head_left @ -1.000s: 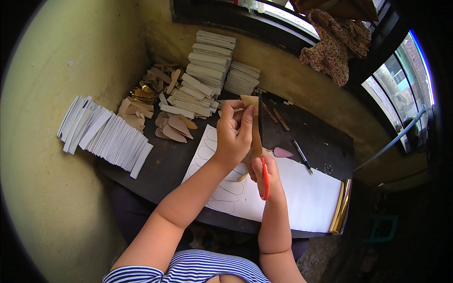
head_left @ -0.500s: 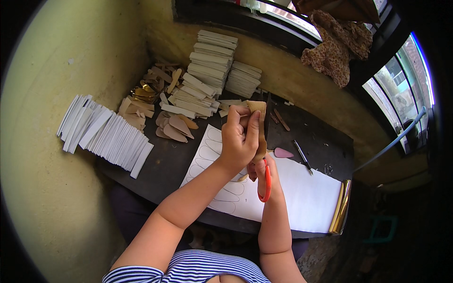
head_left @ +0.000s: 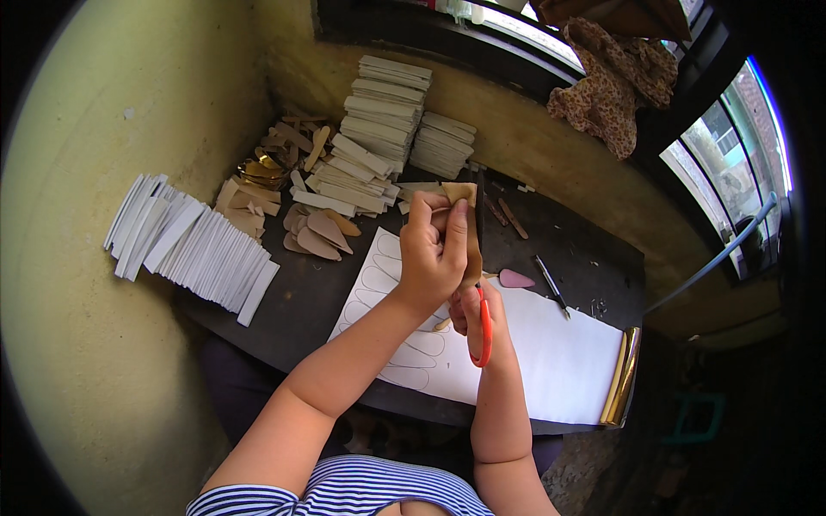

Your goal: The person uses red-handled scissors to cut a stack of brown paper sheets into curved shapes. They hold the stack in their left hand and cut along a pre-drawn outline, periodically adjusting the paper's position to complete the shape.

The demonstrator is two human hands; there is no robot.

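Observation:
Between the thumb and fingers of my left hand (head_left: 433,258) is a tan strip of sheet material (head_left: 462,192), held up above the table; I cannot make out whether it is leather or card. My right hand (head_left: 470,311), just below, is closed around the red-orange handles of a pair of scissors (head_left: 485,340). The dark blades point away from me along the strip's right edge and are partly hidden by it. Under both hands lies a white sheet (head_left: 551,361) with rows of elongated rounded outlines drawn on its left part.
A gold roll (head_left: 625,378) ends the sheet at right. A pen (head_left: 551,286) and pink teardrop-shaped piece (head_left: 516,279) lie beyond it. White strips stand in a row (head_left: 211,254) at left and in stacks (head_left: 383,112) at the back, near tan cut pieces (head_left: 314,232).
Both hands, with the strip and scissors, have shifted slightly left. The strip's upper end sits a little differently against the blades. Things on the table have stayed in place.

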